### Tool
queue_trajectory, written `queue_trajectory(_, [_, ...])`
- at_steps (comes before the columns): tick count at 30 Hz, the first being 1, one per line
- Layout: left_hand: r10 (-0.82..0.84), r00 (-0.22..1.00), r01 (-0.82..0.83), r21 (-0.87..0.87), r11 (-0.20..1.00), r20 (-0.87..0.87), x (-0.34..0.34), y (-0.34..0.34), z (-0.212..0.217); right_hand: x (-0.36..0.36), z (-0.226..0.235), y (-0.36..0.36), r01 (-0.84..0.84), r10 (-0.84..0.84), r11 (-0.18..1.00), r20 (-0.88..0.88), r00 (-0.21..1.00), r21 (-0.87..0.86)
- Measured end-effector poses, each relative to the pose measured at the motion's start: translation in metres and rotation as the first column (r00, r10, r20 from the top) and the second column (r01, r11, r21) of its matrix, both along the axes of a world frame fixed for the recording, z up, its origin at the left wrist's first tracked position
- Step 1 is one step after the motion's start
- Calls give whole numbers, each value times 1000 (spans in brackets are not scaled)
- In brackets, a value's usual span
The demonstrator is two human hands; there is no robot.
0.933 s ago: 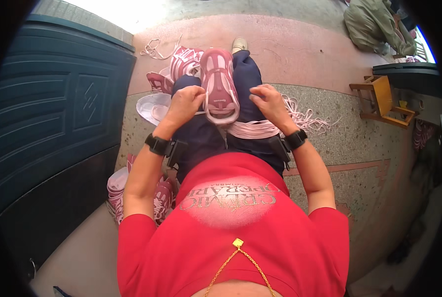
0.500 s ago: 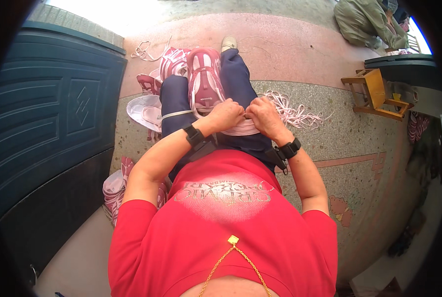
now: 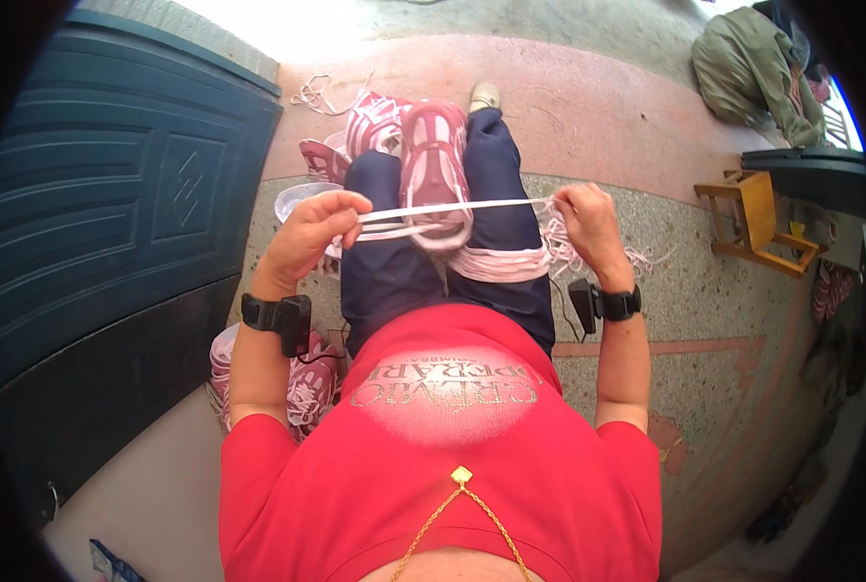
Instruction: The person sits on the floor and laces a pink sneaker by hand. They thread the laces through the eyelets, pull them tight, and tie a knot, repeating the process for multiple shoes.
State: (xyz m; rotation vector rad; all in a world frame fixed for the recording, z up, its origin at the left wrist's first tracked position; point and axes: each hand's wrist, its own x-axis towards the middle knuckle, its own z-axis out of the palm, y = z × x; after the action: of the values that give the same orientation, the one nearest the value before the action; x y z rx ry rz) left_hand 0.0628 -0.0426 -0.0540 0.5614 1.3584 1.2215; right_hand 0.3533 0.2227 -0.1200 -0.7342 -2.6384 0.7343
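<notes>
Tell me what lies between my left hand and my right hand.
In the head view, a white lace runs between your left hand and right hand, crossing in front of the pink shoe.

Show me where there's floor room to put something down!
Bare: pink floor between the beige shoe and brown wooden stool; speckled grey floor between the tangled pink laces and stool. Crowded: left of the navy trousers, with pink and white shoes; over the lap, where the left hand and right hand hold a white lace.
</notes>
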Motion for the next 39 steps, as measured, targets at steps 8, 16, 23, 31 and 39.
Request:
queue_trajectory(8, [79,952,-110,90,990,295,-31,-4,-30,71,-28,42,308,-384,910,280,880,278])
queue_trajectory(16, [-9,1000,14,-199,980,24,-1,67,-53,36,-42,33,219,-229,970,99,968,105])
queue_trajectory(23, [9,993,11,-165,986,120,32,112,-62,-131,-26,-70,-155,-260,417,-281,924,-896])
queue_trajectory(31, [134,929,-200,-164,966,-344,-8,113,-93,-150,-55,-34,-53,0,885,-114,994,-462])
queue_trajectory(39, [9,529,-84,-42,996,-849,5,119,-117,-159,-63,-24,-78,103,977,115,988,-200])
